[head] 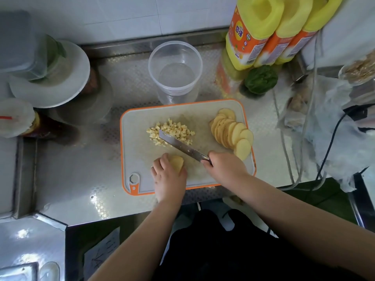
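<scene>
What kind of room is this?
Most likely a kitchen: a steel counter, a cutting board with sliced potato and a knife, and big oil bottles by the tiled wall.

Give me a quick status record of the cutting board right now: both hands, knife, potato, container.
left hand: holds potato piece near the board's front edge
right hand: grips knife; blade tip at the diced pile
diced potato: heap, board centre
potato slices: fanned row, board's right side
cutting board: orange-rimmed, on steel counter
clear tub: behind board, no potato in it
</scene>
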{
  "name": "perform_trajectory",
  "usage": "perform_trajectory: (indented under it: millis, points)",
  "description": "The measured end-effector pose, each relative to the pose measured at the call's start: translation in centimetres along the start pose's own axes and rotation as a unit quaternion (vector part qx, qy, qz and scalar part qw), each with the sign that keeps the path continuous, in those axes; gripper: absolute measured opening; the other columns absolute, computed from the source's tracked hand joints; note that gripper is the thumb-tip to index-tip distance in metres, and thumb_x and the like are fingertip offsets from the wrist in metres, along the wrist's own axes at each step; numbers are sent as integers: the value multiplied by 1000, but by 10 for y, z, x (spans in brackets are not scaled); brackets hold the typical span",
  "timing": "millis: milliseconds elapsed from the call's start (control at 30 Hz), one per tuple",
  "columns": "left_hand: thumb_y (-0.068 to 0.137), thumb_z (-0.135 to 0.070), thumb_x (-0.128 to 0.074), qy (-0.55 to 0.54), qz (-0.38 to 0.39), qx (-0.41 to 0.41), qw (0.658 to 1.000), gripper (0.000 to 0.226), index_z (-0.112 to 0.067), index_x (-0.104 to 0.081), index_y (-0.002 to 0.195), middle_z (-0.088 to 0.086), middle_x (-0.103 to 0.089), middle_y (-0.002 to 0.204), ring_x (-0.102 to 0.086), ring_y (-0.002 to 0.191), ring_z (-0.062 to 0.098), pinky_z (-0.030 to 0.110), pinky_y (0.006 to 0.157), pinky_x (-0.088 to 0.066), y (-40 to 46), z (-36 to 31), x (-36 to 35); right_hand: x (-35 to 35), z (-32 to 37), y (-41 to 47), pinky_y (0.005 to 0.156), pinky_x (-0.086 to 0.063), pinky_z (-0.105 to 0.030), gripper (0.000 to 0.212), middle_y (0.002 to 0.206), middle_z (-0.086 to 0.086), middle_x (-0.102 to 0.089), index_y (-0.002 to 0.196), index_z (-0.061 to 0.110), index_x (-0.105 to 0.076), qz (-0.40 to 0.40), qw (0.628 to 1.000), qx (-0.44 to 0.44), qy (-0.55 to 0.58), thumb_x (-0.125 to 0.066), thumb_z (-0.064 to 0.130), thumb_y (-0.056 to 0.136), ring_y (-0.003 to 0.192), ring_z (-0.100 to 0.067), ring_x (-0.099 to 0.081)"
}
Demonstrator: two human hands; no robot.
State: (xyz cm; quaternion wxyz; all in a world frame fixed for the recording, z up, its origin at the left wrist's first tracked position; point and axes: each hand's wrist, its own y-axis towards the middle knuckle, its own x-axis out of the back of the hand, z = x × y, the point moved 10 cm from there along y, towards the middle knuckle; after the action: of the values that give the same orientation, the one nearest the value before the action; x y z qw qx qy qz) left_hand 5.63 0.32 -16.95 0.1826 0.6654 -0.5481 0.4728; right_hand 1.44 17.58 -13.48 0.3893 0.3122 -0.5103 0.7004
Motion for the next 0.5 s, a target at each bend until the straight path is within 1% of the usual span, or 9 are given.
perform_trajectory:
  millis: [33, 67, 133, 167, 233, 267, 300, 367, 500]
  points:
    - [84, -36, -70, 7, -21, -30, 999, 61, -8, -47, 133, 14, -48, 128, -44, 114, 34, 46, 94, -43, 0, 0, 3, -1, 2, 0, 49, -33, -29, 33, 64, 2, -46, 78, 18, -41, 0, 1000, 3, -8, -42, 44, 98, 61, -21, -49]
    - [84, -38, -69, 16, -52, -78, 995, 57, -7, -51, 128, 14, -49, 125, -45, 112, 34, 45, 93, -45, -1, -3, 8, -3, 3, -1, 48, -32, -29, 33, 64, 2, -46, 79, 17, -41, -3, 1000, 6, -13, -42, 43, 98, 61, -22, -48]
    - [85, -39, -65, 31, -115, -194, 974, 43, -7, -60, 114, 13, -54, 118, -49, 107, 33, 42, 89, -46, -6, -8, 17, -5, 4, -3, 46, -27, -29, 32, 61, 4, -41, 80, 17, -40, -9, 1000, 9, -15, -41, 42, 99, 60, -22, -45]
    - [85, -35, -66, 35, -132, -249, 959, 34, -7, -63, 106, 13, -56, 113, -51, 104, 33, 41, 86, -47, -9, -11, 18, -7, 4, -5, 45, -25, -30, 31, 60, 5, -38, 80, 17, -40, -11, 1000, 9, -11, -41, 41, 99, 60, -22, -44]
    - [88, -27, -65, 40, -138, -339, 930, 19, -8, -66, 93, 11, -60, 103, -54, 95, 33, 43, 77, -51, -12, -15, 16, -12, 5, -8, 49, -28, -30, 29, 60, 4, -38, 82, 17, -39, -10, 1000, 10, -4, -40, 40, 99, 61, -23, -44]
    - [91, -27, -62, 39, -129, -365, 921, 18, -10, -65, 91, 10, -61, 100, -54, 92, 32, 43, 75, -52, -12, -16, 13, -14, 5, -10, 51, -30, -30, 28, 62, 3, -40, 83, 17, -40, -7, 1000, 11, -5, -39, 40, 100, 62, -23, -45]
    - [93, -28, -60, 34, -117, -378, 918, 18, -11, -63, 91, 8, -61, 98, -54, 90, 30, 43, 75, -52, -10, -16, 10, -16, 6, -12, 52, -31, -31, 28, 64, 2, -43, 84, 17, -42, -8, 1000, 14, -9, -39, 40, 100, 63, -23, -46]
    - [93, -32, -59, 15, -101, -379, 920, 15, -17, -56, 97, 6, -61, 98, -53, 91, 28, 40, 79, -51, -5, -14, 8, -19, 6, -15, 54, -33, -30, 28, 69, 1, -47, 88, 16, -47, -7, 1000, 15, -14, -39, 40, 100, 65, -24, -48]
    - [89, -40, -57, -8, -78, -343, 936, 24, -21, -48, 99, 5, -61, 95, -50, 91, 23, 35, 79, -45, 8, -15, 11, -20, 3, -16, 55, -38, -31, 30, 71, 0, -50, 92, 14, -50, -13, 1000, 9, -5, -40, 41, 99, 71, -27, -58]
